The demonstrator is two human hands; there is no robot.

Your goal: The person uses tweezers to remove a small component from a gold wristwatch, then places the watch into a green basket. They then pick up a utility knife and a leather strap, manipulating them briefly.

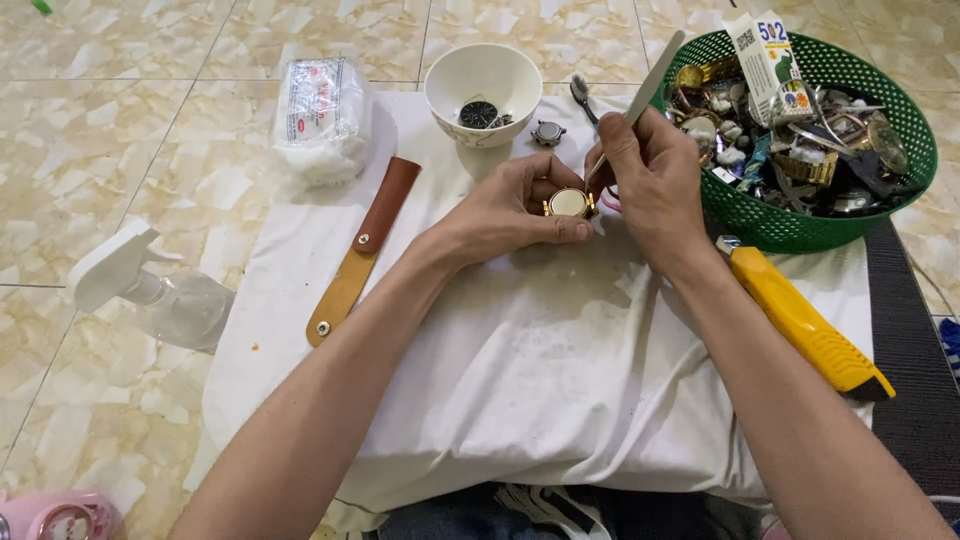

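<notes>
Left hand [510, 210]: fingers closed around a gold watch case [569, 203], held just above the white cloth [560, 370], forearm angled in from lower left. Right hand [650, 185]: fingers pinched on a white tool [648, 82], tip at the case. Green basket [905, 100] beside it.

The single head-worn camera is looking steeply down from the person's own eye level, close over a white cloth [560, 370] spread across the lap. It is facing forward and away from the body, taking in both forearms reaching inward, the tiled floor [120, 140] beyond, and a green basket [800, 235] at upper right.
</notes>
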